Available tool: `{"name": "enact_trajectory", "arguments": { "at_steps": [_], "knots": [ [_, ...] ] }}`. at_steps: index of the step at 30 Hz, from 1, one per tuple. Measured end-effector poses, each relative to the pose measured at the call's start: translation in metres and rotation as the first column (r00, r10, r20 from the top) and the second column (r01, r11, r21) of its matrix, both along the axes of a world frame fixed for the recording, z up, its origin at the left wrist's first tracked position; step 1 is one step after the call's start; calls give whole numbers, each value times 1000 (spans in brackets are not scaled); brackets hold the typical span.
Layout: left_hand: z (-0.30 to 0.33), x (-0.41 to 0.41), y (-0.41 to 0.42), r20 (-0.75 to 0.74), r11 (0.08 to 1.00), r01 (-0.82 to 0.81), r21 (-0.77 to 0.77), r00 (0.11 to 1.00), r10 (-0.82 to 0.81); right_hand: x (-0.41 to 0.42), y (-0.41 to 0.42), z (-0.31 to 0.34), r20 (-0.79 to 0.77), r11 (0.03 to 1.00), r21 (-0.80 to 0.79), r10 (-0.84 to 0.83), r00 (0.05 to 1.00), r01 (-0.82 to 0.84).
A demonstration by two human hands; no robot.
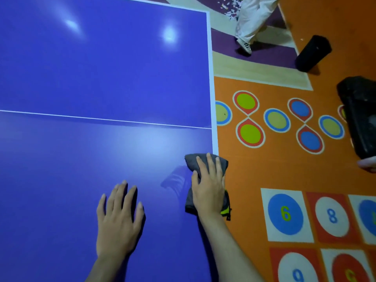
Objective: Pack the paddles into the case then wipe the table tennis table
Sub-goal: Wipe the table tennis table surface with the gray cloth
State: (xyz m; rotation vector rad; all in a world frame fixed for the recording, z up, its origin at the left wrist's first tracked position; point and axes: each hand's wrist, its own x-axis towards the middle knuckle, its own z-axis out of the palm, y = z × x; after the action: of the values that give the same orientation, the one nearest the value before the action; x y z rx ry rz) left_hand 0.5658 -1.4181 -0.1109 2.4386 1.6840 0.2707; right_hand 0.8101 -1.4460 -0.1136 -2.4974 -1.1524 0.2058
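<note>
The right hand [208, 186] lies flat on a dark grey cloth [205, 161], fingers straight and spread, pressing it against the table [101, 78] at its right-hand edge. The left hand [119, 218] rests palm down on the table surface just beside it, fingers straight and slightly apart, holding nothing.

The cloth is folded into a long strip whose long axis runs away from the person, roughly parallel to the table's white side line. Its far end pokes out beyond the fingertips and hangs slightly over the table edge; its near end shows below the wrist, where a yellow-green and black trim sticks out over the floor. The fabric looks soft and creased.

The table is a glossy blue-violet board with a white border and a thin white line crossing it from left to right; light reflections shine on its far half.

To the right lies an orange floor [284, 169] printed with coloured circles and numbered squares. A black cylinder [313, 52] stands on it further off, a black bag-like object [360, 117] sits at the right margin, and a person's leg in pale trousers [252, 19] shows at the top.
</note>
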Motion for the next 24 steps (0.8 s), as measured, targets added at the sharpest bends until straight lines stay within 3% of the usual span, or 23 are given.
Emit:
{"name": "enact_trajectory", "arguments": {
  "at_steps": [7, 11, 19, 24],
  "knots": [
    [-8, 1, 5, 22, 998, -2, 60, 1000, 1, 70, 114, 4, -18, 997, 3, 78, 997, -78],
    [-9, 1, 6, 39, 997, 3, 72, 999, -5, 82, 136, 4, -11, 995, 19, 97, 995, -97],
    [-5, -3, 7, -38, 998, 66, -6, 997, -66, 9, 43, -3, 26, 993, 53, 108, 994, -110],
    [2, -9, 2, 91, 994, 106, 6, 990, -106, -81, -48, -6, 53, 996, 48, 76, 996, -78]
  ]
}}
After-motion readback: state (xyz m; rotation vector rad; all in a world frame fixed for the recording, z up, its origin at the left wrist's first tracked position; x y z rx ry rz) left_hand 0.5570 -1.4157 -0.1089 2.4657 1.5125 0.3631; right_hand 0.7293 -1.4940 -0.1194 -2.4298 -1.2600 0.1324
